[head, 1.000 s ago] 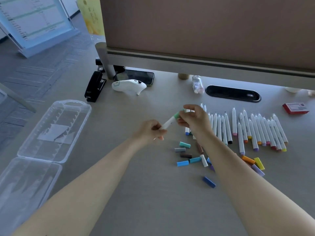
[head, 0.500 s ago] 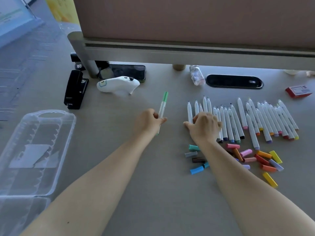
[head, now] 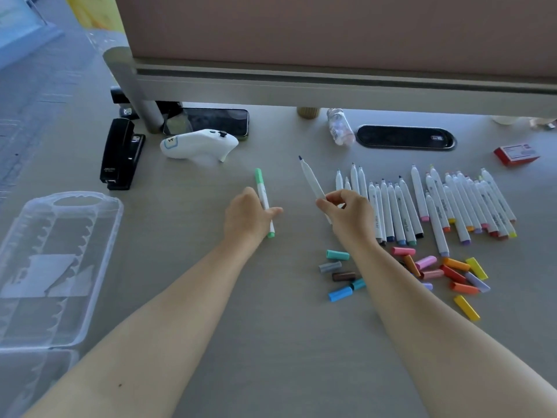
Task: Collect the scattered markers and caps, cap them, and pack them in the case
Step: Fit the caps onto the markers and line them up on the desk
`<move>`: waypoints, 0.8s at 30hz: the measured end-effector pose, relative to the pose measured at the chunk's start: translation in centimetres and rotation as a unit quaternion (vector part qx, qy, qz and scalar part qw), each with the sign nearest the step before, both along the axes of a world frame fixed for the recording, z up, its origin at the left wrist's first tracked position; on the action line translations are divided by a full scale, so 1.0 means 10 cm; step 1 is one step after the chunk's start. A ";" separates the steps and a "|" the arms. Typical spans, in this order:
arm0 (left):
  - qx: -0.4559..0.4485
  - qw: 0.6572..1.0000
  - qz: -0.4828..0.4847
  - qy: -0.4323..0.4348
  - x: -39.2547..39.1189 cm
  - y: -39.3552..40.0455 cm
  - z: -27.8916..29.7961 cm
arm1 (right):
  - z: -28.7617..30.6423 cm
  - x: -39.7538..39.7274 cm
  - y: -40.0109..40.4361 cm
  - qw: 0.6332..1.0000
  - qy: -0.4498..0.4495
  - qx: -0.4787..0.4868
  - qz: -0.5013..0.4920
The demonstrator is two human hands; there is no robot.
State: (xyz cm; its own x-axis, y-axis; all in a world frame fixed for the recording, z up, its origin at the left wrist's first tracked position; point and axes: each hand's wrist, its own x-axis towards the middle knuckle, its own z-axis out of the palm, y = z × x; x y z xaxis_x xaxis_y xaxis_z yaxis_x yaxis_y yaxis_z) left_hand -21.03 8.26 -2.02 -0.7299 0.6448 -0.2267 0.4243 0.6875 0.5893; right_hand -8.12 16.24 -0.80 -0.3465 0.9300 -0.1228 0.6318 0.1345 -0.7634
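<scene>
Head-camera view over a grey desk [head: 211, 342]: at far left the clear plastic case [head: 57, 267] lies open, nothing packed in it yet. Near the middle, the left hand [head: 247, 218] curls its fingers round a green-capped marker [head: 264, 202], cap end pointing away. Just to the right, the right hand [head: 349, 218] pinches an uncapped marker [head: 313, 184] low on its barrel, tip raised. Further right, a row of uncapped markers [head: 428, 206] lies side by side, with loose caps [head: 404, 273] scattered nearer. By the look of them, the markers are light, stiff and smooth, best held mid-barrel, away from the wet tip; the small caps would likely roll and want a fingertip pinch.
</scene>
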 end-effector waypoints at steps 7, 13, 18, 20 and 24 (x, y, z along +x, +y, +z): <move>0.149 0.986 -0.041 -0.063 0.15 -0.14 0.06 | 0.18 0.35 0.05 0.990 0.099 -0.098 -0.006; 0.142 0.974 -0.152 -0.089 0.63 -0.27 0.13 | 0.32 0.89 0.04 0.988 0.072 -0.140 -0.004; 0.088 0.964 -0.251 -0.013 1.14 -0.31 0.10 | 0.29 1.41 0.02 0.977 0.090 -0.189 -0.038; 0.063 0.954 -0.294 0.020 1.33 -0.34 0.11 | 0.26 1.58 0.02 0.975 0.100 -0.193 -0.041; 0.037 0.932 -0.352 0.073 1.61 -0.35 0.08 | 0.25 1.77 -0.02 0.976 0.106 -0.187 -0.048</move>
